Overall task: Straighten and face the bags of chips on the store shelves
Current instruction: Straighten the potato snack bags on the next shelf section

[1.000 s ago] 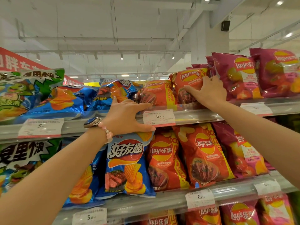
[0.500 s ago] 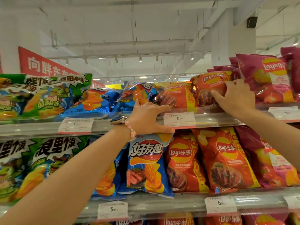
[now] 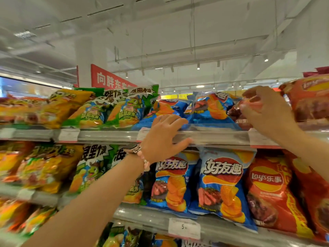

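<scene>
Shelves of chips fill our view, and we work the top tier. Our left hand (image 3: 164, 138) lies spread over the clear front rail (image 3: 213, 135) of the upper shelf, thumb hooked beneath its edge — a brace, we judge, for a reach this high. It holds no bag. Our right hand (image 3: 265, 113) curls its fingers around the upper edge of a red bag (image 3: 237, 111) slumped between the blue bag (image 3: 211, 108) and a taller red one (image 3: 309, 98) at the right. We judge the grip is meant to stand it up — its front leans away from the aisle, while the rows below already face out.
</scene>
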